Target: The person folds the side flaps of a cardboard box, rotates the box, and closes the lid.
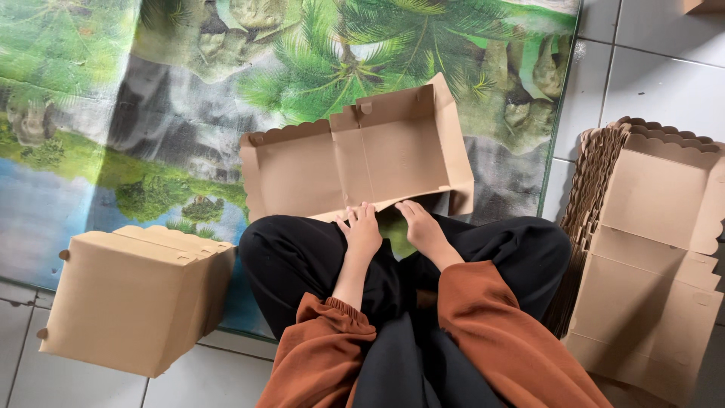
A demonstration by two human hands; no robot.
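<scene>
One closed brown cardboard box (136,298) sits finished at the mat's near edge, while the left hand (361,230) and right hand (423,227) press flat, fingers together, on the half-folded brown scalloped-edge carton (355,155) (flaps unlocked), with a stack of flat brown carton blanks (649,249) waiting.

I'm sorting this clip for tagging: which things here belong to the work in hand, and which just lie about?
In hand:
- half-folded cardboard box
- left hand and right hand, both on its near edge
- stack of flat box blanks
- finished box

Lying about:
- printed landscape mat
- tiled floor
</scene>
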